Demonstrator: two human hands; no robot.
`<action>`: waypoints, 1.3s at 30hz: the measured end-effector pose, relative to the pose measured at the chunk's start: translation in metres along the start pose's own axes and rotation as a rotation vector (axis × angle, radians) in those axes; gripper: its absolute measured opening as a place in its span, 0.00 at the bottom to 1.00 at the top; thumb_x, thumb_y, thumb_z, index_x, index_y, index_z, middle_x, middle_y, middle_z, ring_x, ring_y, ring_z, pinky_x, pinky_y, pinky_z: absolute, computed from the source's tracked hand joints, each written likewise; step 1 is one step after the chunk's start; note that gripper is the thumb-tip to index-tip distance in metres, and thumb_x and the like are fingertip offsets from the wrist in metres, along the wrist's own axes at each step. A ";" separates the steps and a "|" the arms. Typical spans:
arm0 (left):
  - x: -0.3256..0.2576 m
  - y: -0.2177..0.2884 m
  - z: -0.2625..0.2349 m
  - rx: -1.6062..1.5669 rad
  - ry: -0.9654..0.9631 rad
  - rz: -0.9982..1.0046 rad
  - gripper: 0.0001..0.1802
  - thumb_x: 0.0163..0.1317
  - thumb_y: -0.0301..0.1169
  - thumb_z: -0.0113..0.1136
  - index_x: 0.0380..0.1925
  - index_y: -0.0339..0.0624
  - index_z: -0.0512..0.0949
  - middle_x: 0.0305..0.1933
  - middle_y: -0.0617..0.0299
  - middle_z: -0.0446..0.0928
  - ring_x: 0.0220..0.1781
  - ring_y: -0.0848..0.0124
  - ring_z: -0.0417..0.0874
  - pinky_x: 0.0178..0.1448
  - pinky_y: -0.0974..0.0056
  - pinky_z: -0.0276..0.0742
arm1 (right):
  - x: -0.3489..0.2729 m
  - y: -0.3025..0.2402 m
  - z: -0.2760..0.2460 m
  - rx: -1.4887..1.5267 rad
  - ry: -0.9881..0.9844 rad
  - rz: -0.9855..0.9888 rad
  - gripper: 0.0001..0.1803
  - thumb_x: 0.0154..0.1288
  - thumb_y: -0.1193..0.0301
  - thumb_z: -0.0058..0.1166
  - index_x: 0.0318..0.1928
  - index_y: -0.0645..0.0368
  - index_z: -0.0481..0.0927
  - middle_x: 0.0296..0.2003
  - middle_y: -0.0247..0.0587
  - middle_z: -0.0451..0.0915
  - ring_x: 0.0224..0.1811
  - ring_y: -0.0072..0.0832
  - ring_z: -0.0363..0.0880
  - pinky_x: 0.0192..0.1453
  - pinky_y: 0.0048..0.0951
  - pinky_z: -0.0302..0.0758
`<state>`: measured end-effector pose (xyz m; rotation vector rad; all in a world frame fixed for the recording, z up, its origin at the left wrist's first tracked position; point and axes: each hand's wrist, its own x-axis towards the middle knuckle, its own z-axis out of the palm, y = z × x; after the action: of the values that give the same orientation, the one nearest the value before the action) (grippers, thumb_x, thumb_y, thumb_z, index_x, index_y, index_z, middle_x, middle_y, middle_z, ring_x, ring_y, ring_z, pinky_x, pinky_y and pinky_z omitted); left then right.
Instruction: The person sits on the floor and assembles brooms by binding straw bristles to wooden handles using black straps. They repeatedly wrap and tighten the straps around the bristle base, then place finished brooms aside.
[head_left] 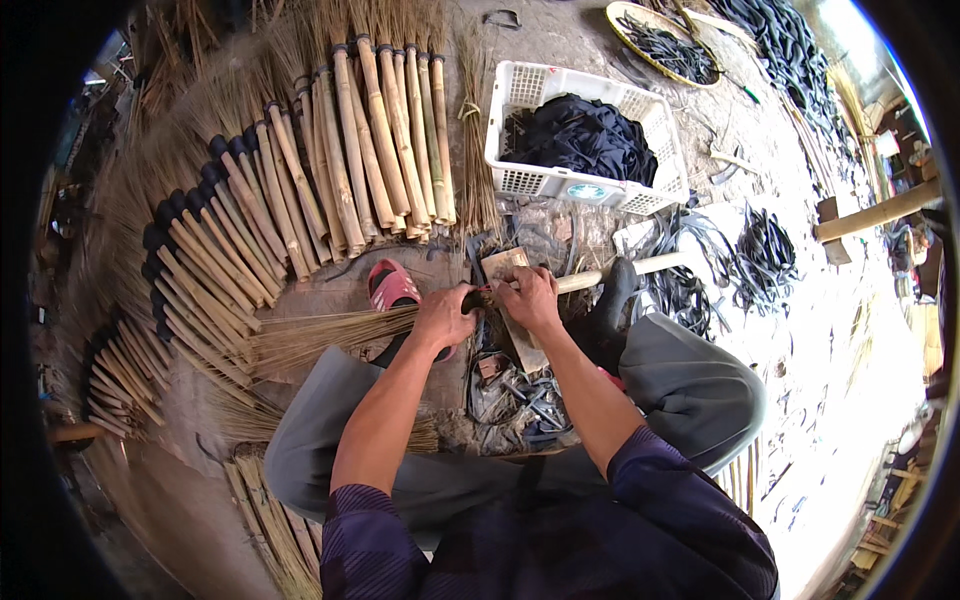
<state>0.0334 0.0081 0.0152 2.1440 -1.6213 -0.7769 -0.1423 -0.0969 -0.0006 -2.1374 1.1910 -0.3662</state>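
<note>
While hands (446,318) grip the broom (582,280), the crate's edge (535,183) stands apart.

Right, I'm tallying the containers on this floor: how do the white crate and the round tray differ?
- Shape: the white crate is rectangular with high lattice walls; the round tray is shallow.
- Contents: the crate holds a bulky black heap, while the tray holds thin, loosely spread black strips.
- Place: the crate is nearer the right hand than the tray is.

Both hold black material.
</note>
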 end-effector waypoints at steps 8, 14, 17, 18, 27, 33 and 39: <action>0.000 -0.001 0.001 -0.058 -0.026 -0.050 0.24 0.58 0.35 0.66 0.56 0.46 0.80 0.45 0.41 0.84 0.50 0.44 0.85 0.55 0.48 0.80 | -0.015 -0.007 0.002 0.221 -0.040 -0.360 0.10 0.67 0.64 0.59 0.45 0.53 0.82 0.45 0.41 0.82 0.55 0.46 0.77 0.65 0.48 0.64; 0.000 -0.005 0.002 -0.025 -0.003 0.026 0.25 0.56 0.31 0.64 0.57 0.47 0.79 0.47 0.42 0.84 0.51 0.44 0.85 0.55 0.47 0.80 | -0.014 -0.016 0.011 0.197 -0.020 -0.274 0.11 0.67 0.65 0.61 0.45 0.54 0.81 0.46 0.42 0.82 0.55 0.44 0.78 0.65 0.46 0.65; 0.002 -0.007 0.006 0.053 -0.030 -0.019 0.24 0.56 0.31 0.64 0.56 0.45 0.79 0.47 0.41 0.84 0.52 0.44 0.85 0.56 0.47 0.80 | -0.011 -0.024 0.007 0.148 -0.050 -0.216 0.12 0.67 0.63 0.62 0.47 0.54 0.81 0.47 0.42 0.82 0.56 0.45 0.79 0.64 0.48 0.67; 0.003 -0.008 0.007 0.025 -0.040 -0.023 0.24 0.56 0.31 0.64 0.55 0.45 0.79 0.47 0.41 0.84 0.52 0.44 0.84 0.56 0.47 0.80 | -0.010 -0.026 0.004 0.128 -0.064 -0.202 0.13 0.67 0.63 0.62 0.47 0.54 0.81 0.47 0.42 0.82 0.56 0.45 0.79 0.64 0.48 0.67; 0.002 -0.008 0.003 -0.024 -0.067 -0.022 0.23 0.57 0.31 0.64 0.55 0.41 0.79 0.50 0.40 0.84 0.55 0.43 0.83 0.59 0.48 0.79 | 0.004 -0.028 -0.008 -0.098 -0.225 -0.283 0.12 0.64 0.63 0.62 0.45 0.53 0.80 0.47 0.42 0.80 0.57 0.46 0.78 0.62 0.50 0.70; 0.019 -0.022 0.006 -0.174 -0.131 -0.066 0.25 0.58 0.31 0.64 0.57 0.39 0.79 0.50 0.46 0.85 0.54 0.52 0.86 0.59 0.54 0.80 | 0.002 -0.016 0.007 0.032 -0.146 -0.376 0.11 0.69 0.67 0.58 0.45 0.61 0.76 0.44 0.51 0.80 0.52 0.53 0.78 0.55 0.49 0.73; 0.073 -0.039 0.002 -0.686 -0.297 -0.322 0.17 0.63 0.34 0.64 0.47 0.34 0.81 0.37 0.56 0.84 0.39 0.69 0.82 0.41 0.61 0.77 | 0.001 -0.014 0.017 0.068 -0.098 -0.322 0.13 0.68 0.66 0.59 0.46 0.58 0.73 0.40 0.49 0.80 0.49 0.51 0.79 0.53 0.53 0.70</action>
<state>0.0771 -0.0502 -0.0247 1.8367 -0.9092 -1.5450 -0.1238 -0.0854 -0.0038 -2.2608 0.7680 -0.4296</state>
